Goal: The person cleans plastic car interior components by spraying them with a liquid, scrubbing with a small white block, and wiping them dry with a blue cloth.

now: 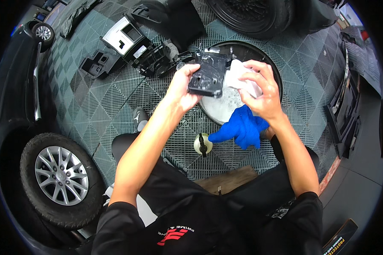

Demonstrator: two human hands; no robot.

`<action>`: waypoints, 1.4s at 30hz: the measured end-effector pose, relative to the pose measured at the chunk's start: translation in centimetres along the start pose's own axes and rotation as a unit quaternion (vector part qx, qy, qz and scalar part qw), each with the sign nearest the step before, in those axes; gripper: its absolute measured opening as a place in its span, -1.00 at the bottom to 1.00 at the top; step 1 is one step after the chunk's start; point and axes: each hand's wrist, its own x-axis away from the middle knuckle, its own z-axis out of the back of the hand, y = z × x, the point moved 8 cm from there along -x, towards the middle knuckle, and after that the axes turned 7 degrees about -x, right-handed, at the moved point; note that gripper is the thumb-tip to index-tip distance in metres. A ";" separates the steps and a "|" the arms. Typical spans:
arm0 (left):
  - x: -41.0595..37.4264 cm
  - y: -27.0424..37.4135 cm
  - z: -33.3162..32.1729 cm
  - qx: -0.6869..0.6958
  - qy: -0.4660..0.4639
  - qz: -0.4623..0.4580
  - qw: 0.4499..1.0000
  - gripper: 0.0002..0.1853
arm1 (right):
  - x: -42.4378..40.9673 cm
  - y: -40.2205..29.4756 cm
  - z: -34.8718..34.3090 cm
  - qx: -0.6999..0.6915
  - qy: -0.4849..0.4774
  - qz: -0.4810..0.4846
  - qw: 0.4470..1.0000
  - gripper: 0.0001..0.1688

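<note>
In my left hand (185, 87) is a black plastic car trim part (208, 75), wet and streaked with whitish suds, gripped by its left side and lower edge. My right hand (264, 91) holds a white sponge or folded cloth (242, 78) just right of the part. Beneath both hands is a round black tub (279, 75) with sudsy water. A blue microfibre cloth (242, 127) hangs at the tub's near edge, below my right hand. Left of the cloth stands a pale yellowish bottle with a black top (198, 145).
Black and white interior trim pieces (123, 36) lie on the grey slatted floor tiles (108, 102) at upper left. A car with a silver alloy wheel (62, 175) stands at left. Another tyre (252, 16) is beyond the tub. Dark panels (344, 111) lie at right, a wooden board (229, 180) near my legs.
</note>
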 end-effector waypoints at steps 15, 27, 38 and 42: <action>4.1 -1.7 0.7 0.020 -0.063 0.035 0.997 -0.59 | 0.5 1.7 0.4 -0.049 0.144 -0.088 0.984 -0.63; 4.6 2.2 -0.7 -0.313 -0.048 -0.079 0.945 -0.56 | 3.4 8.4 -0.1 0.022 0.035 -0.241 0.970 -0.63; -11.9 -8.5 -1.4 -0.933 -0.160 -0.081 0.312 -0.63 | 1.3 3.9 11.0 -0.079 0.121 -0.293 0.945 -0.71; -19.0 -13.6 4.9 -0.967 -0.159 -0.101 0.169 -0.61 | 2.4 4.2 14.1 -0.037 0.125 -0.317 0.939 -0.76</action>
